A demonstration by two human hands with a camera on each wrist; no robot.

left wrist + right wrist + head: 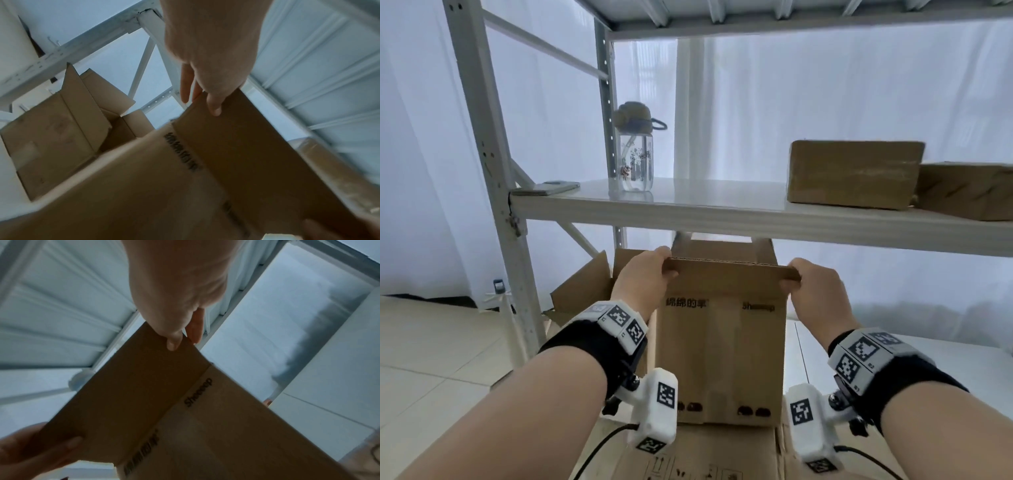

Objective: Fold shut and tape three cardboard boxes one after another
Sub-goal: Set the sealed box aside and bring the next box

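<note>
A flattened brown cardboard sheet printed with handling symbols (702, 459) is seen nearest the head camera, lying under the forearms. On it an upright brown cardboard box with dark printed lettering (722, 359) is stood, beneath the middle shelf of a pale grey metal rack (722, 209). The near top flap of this box (732, 270) is pinched at its left corner by the left hand (642, 277), thumb (213, 104) on the outer face and fingers behind it. Its right corner is pinched likewise by the right hand (810, 287), thumb (173, 340) in front. An open brown cardboard box with raised flaps (61, 129) is seen just left of the held box. On the shelf a clear plastic drinking bottle with a beige lid (635, 150) is stood, and two closed brown cardboard boxes (854, 173) are placed well to its right.
</note>
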